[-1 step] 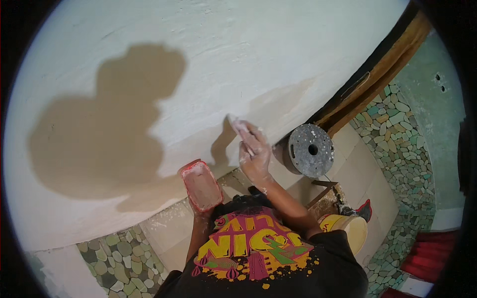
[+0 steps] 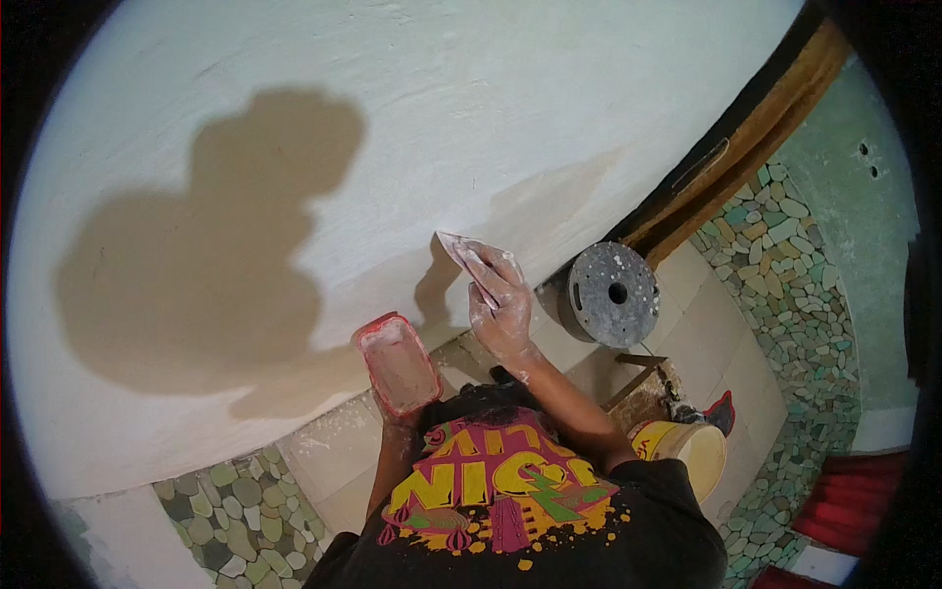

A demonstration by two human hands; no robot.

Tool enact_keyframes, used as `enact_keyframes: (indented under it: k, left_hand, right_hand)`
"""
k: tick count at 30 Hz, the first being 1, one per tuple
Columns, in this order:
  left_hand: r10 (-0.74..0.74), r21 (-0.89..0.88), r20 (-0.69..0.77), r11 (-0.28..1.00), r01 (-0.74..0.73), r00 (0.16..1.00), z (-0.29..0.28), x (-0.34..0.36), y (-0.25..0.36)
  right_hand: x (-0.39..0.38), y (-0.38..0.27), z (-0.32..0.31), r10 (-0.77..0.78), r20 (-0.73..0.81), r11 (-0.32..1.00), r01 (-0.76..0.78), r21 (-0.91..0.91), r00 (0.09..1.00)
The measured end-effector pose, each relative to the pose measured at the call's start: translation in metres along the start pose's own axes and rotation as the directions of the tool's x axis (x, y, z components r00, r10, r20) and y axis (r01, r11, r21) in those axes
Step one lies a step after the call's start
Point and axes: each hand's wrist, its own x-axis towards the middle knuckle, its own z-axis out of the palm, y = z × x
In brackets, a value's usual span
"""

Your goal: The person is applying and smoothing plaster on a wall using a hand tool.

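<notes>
In my left hand (image 2: 396, 418) is a red rectangular tub (image 2: 402, 368), held from below and tilted with its opening toward me. Its inside is coated with pale putty, and most of the fingers are hidden behind it. My right hand (image 2: 505, 304), smeared with white, grips a thin putty knife (image 2: 456, 248) whose pale blade points up and left. The blade's tip is at or very close to the white wall (image 2: 412, 177); whether it touches cannot be told.
A speckled grey drum-like container (image 2: 633, 306) with a hole in its top stands against the wall's foot at right. Nearer me are a small wooden stool (image 2: 643, 385) and a yellow bucket (image 2: 702, 456). A wooden post (image 2: 746, 137) edges the wall; pebble tiling (image 2: 235, 510) borders the floor.
The putty knife has turned, its blade tip shifting slightly left, and my right hand has rotated with it. The left hand and the tub have hardly moved.
</notes>
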Motion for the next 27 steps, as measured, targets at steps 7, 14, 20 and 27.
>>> enact_keyframes:
  k: [7,14,20,27]
  left_hand:
    - [0.053,0.366,-0.408,0.924,0.111,0.911,0.022,-0.007,0.006]
    - [0.189,0.382,-0.539,0.924,0.037,0.821,0.031,-0.010,0.000]
    - [0.213,0.344,-0.519,0.939,-0.026,0.828,0.039,-0.013,0.006]
    - [0.242,0.388,-0.509,0.921,-0.030,0.826,0.027,-0.009,0.012]
  right_hand:
    - [0.048,0.019,-0.056,-0.364,0.069,0.660,0.310,-0.685,0.929]
    - [0.017,0.089,-0.082,-0.330,0.258,0.546,0.407,-0.732,0.908]
    - [0.037,0.047,-0.074,-0.266,-0.027,0.739,0.186,-0.648,0.964]
    - [0.045,0.035,-0.036,-0.023,-0.144,0.978,-0.007,-0.206,0.989]
